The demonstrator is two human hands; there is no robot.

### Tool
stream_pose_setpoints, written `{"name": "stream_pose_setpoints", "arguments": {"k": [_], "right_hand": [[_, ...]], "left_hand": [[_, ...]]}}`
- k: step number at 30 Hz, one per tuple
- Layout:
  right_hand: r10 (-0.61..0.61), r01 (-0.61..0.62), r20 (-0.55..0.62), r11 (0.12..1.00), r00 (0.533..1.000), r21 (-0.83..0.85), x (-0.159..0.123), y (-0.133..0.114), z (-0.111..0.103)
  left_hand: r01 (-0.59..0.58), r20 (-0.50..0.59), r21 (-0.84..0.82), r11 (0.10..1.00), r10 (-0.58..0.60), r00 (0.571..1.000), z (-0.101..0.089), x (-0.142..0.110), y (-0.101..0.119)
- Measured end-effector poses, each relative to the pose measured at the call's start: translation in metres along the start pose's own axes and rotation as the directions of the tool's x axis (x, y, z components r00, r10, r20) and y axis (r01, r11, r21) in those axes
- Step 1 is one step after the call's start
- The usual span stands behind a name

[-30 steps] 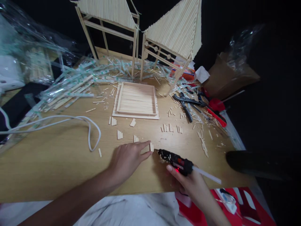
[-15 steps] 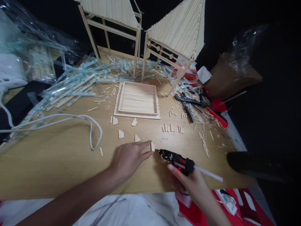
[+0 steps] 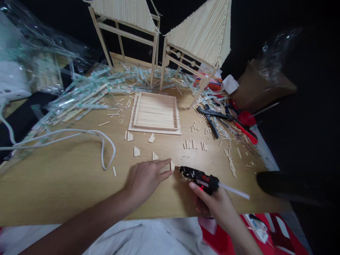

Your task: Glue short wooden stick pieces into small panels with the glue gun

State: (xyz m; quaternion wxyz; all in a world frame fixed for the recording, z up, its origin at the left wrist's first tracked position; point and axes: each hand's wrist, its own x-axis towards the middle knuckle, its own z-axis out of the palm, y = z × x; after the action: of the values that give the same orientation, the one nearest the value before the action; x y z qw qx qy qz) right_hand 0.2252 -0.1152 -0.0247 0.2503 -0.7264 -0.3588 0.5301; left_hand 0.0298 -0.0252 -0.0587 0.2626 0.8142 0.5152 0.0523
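Between the thumb and forefinger of my left hand (image 3: 148, 180) is a small bundle of short wooden stick pieces (image 3: 172, 166), held on the table. My right hand (image 3: 212, 203) is wrapped round a black glue gun (image 3: 200, 178) with a red light lit and a clear glue stick (image 3: 235, 191) coming out of its back. The gun's nozzle points left, close to the right side of the bundle; I cannot tell if they touch. Similar stepped bundles (image 3: 136, 151) lie beyond my left hand, and more short stick pieces (image 3: 194, 144) lie further right.
A shallow stick-built tray (image 3: 156, 130) lies mid-table. Behind it stand two stick-built model frames with sloped roofs (image 3: 199, 33). Plastic wrappers (image 3: 92, 79) are heaped at the back left. A white cable (image 3: 102, 152) loops on the left; black cutters (image 3: 211, 120) lie at the right.
The view has shifted slightly. My right hand has tilted the glue gun a little, its back end rising, while the nozzle stays near the bundle. My left hand keeps its pinch.
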Motion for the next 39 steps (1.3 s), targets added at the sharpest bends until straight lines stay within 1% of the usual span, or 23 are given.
{"name": "stream_pose_setpoints", "arguments": {"k": [4, 10, 11, 13, 14, 16, 18, 19, 20, 22, 23, 25, 27, 29, 35, 39], "right_hand": [[-0.006, 0.006, -0.012, 1.000, 1.000, -0.009, -0.003, 0.003, -0.002], [0.007, -0.007, 0.019, 1.000, 1.000, 0.011, -0.010, 0.007, -0.003], [-0.003, 0.002, 0.017, 1.000, 1.000, 0.021, -0.010, 0.006, -0.004], [-0.088, 0.088, -0.042, 0.996, 0.995, 0.020, -0.007, 0.003, -0.007], [-0.150, 0.151, -0.084, 0.988, 0.985, 0.006, -0.003, 0.001, -0.009], [-0.277, 0.274, -0.160, 0.961, 0.948, -0.040, 0.010, -0.006, -0.015], [-0.366, 0.351, -0.184, 0.930, 0.913, -0.110, 0.029, -0.012, -0.020], [-0.424, 0.391, -0.178, 0.900, 0.888, -0.191, 0.040, -0.016, -0.022], [-0.486, 0.427, -0.191, 0.859, 0.853, -0.283, 0.051, -0.019, -0.024], [-0.590, 0.471, -0.170, 0.759, 0.789, -0.449, 0.071, -0.025, -0.026], [-0.629, 0.492, -0.143, 0.712, 0.764, -0.501, 0.079, -0.027, -0.027], [-0.676, 0.531, -0.078, 0.640, 0.733, -0.556, 0.089, -0.032, -0.026], [-0.694, 0.557, -0.033, 0.605, 0.719, -0.570, 0.094, -0.034, -0.025], [-0.701, 0.566, -0.019, 0.592, 0.713, -0.574, 0.096, -0.034, -0.025], [-0.701, 0.562, -0.017, 0.586, 0.713, -0.583, 0.100, -0.034, -0.027], [-0.707, 0.595, 0.028, 0.571, 0.706, -0.566, 0.105, -0.038, -0.029]], "left_hand": [[0.012, 0.010, 0.003, 1.000, -0.012, 1.000, 0.000, 0.000, 0.000], [-0.012, -0.009, -0.001, 1.000, 0.012, 1.000, 0.001, 0.000, -0.001], [-0.010, -0.009, 0.002, 1.000, 0.010, 1.000, 0.001, 0.000, -0.001], [-0.008, -0.011, 0.010, 1.000, 0.008, 1.000, 0.002, -0.001, -0.001], [-0.009, -0.012, 0.014, 1.000, 0.009, 1.000, 0.002, -0.001, -0.001], [-0.011, -0.019, 0.020, 1.000, 0.012, 1.000, 0.002, -0.001, 0.000], [-0.012, -0.023, 0.023, 1.000, 0.012, 1.000, 0.003, -0.001, 0.000], [-0.012, -0.022, 0.023, 1.000, 0.012, 1.000, 0.003, -0.001, 0.000], [-0.012, -0.022, 0.022, 1.000, 0.013, 1.000, 0.002, -0.001, -0.001], [-0.018, -0.022, 0.016, 1.000, 0.018, 1.000, 0.002, -0.001, -0.001], [-0.018, -0.024, 0.013, 1.000, 0.019, 1.000, 0.001, 0.000, -0.002], [-0.018, -0.023, 0.006, 1.000, 0.018, 1.000, 0.001, 0.000, -0.002], [-0.015, -0.021, 0.005, 1.000, 0.016, 1.000, 0.000, 0.000, -0.002], [-0.016, -0.020, 0.012, 1.000, 0.016, 1.000, 0.000, 0.000, -0.001], [-0.017, -0.016, 0.024, 1.000, 0.018, 1.000, 0.001, 0.001, -0.001], [-0.006, -0.016, 0.030, 1.000, 0.006, 1.000, 0.002, 0.001, -0.002]]}}
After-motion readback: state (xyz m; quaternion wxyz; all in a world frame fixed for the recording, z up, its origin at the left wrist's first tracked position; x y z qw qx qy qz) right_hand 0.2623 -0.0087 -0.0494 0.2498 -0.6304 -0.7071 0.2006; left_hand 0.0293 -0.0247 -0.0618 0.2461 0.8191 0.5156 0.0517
